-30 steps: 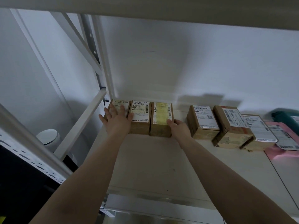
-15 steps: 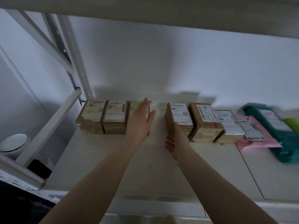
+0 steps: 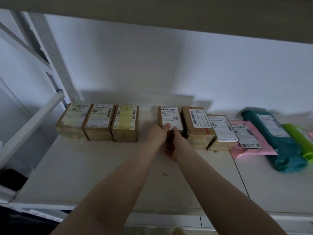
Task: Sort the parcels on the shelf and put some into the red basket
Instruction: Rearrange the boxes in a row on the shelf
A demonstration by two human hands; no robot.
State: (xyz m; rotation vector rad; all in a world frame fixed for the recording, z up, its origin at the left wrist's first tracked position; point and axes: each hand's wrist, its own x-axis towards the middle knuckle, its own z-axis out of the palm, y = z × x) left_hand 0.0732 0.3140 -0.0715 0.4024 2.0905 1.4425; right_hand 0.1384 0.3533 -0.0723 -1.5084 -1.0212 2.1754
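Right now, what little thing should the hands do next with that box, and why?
Probably slide the middle box left to join the three boxes. Both the left hand and right hand hold it, and bare shelf lies between.

The scene is dim and bluish-grey, the light reaching the shelf (image 3: 105, 168) from the front and below, so the parcels cast soft stepped shadows up the back wall (image 3: 169, 61) across the middle of the frame. The underside of the upper shelf (image 3: 152, 12) along the top edge is dark. Wide-angle distortion bends the shelf frame (image 3: 42, 48) at the left edge, the label print is soft and barely readable, and no glare shows.
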